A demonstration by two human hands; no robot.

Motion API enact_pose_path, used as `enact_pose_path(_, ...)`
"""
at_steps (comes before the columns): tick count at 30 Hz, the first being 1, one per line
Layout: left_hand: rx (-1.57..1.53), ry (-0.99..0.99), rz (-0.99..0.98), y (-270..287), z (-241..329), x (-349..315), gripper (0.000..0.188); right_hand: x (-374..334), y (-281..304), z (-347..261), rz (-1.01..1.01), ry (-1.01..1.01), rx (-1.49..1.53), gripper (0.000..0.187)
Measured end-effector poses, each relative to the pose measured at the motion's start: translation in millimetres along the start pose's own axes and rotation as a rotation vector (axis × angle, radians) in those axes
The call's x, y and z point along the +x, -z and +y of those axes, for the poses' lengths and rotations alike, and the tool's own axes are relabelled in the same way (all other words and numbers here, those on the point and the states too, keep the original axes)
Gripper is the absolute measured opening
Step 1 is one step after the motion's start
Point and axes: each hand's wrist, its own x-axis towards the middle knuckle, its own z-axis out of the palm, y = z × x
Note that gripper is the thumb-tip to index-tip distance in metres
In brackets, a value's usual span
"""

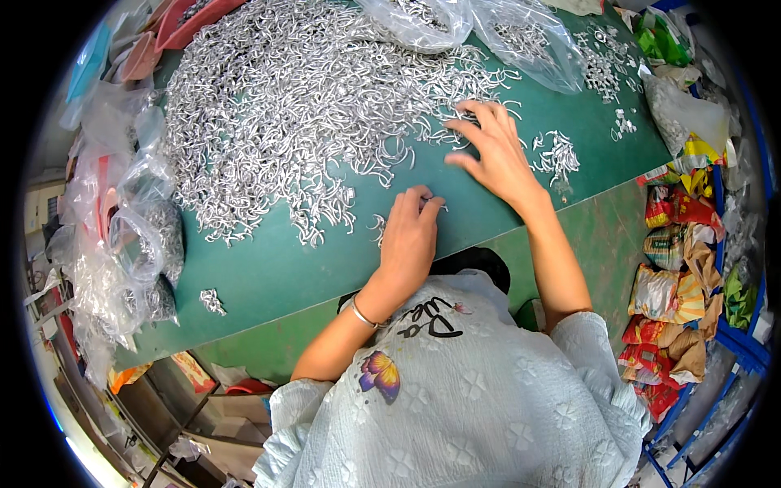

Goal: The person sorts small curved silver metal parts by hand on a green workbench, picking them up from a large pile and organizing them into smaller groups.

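A wide heap of small curved silver metal pieces point(285, 106) covers much of the green tabletop. My left hand point(407, 240) is at the heap's near edge, its fingers curled in and closed. Bits of silver metal show at its fingertips, partly hidden by the fingers. To the right, my right hand point(495, 154) hovers over or touches the heap's right edge, with thumb and fingers spread and nothing visible in them. Beyond its wrist, to the right, lies a small separate pile of the same pieces point(559, 157).
Clear plastic bags of metal pieces point(159, 236) stand at the left. More open bags point(529, 45) lie at the back, near scattered silver parts point(606, 69). A small cluster point(212, 302) sits near the front left edge. Colourful packets point(671, 293) fill a blue rack at the right.
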Motion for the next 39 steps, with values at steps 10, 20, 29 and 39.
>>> enact_pose_path(10, -0.032, 0.000, -0.012, 0.3, 0.0, -1.4, 0.025, -8.5, 10.0, 11.6, 0.205, -0.395, 0.563, 0.012)
enact_pose_path(20, -0.032, -0.018, -0.030, -2.0, 0.8, -3.8, 0.025, -12.9, 14.7, 1.9, 0.115, -0.220, 0.057, 0.015)
enact_pose_path(29, -0.035, 0.002, 0.036, -4.7, -0.2, -5.7, 0.035, -18.1, 23.1, -15.6, -0.172, -0.079, 0.240, 0.013)
enact_pose_path(39, 0.167, -0.041, -0.070, -12.6, 16.1, 3.5, 0.041, 4.4, -2.5, -2.8, 0.023, -0.138, -0.156, 0.016)
